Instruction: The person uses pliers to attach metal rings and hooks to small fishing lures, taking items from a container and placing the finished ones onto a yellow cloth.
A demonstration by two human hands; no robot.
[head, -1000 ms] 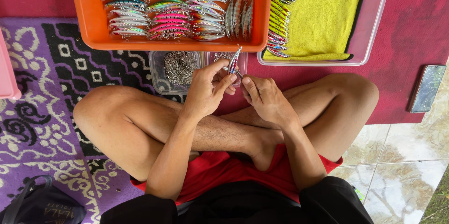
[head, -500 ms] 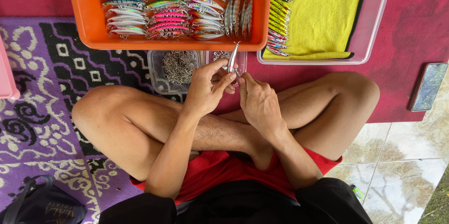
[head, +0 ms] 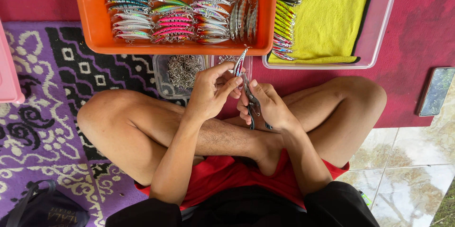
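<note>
Just below the orange tray, over the crossed legs, the left hand pinches a slim lure upright between its fingertips, grip closed on it, while the right hand is closed around dark pliers whose tip meets the lure's lower end; the work probably goes best with the lure held still and the pliers turned in small moves, since the metal parts there look tiny. Room is tight: the tray's near rim sits just above the lure's tip, a clear box of hooks lies just under that rim beside the left hand, and the knees close off both sides.
</note>
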